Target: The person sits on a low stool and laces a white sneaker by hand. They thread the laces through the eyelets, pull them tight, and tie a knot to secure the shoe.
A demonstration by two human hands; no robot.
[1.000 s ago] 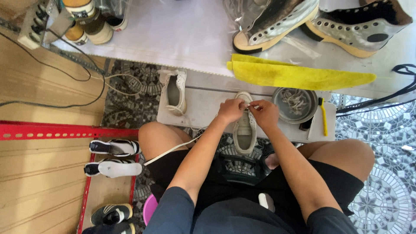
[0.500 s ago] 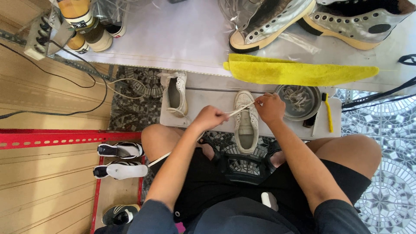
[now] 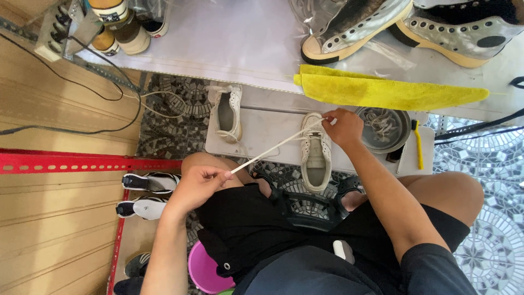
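Shoelace ran taut from the white shoe on the low grey board; my left hand pinched its end, my right hand apparently gripped it at the eyelets.

Bright, even daylight fills the scene. The pale surface at the top is nearly washed out with glare, and the silver high-top shoes glint. Shadows are soft and short. Focus is sharp overall; straight lines bow slightly toward the frame edges.
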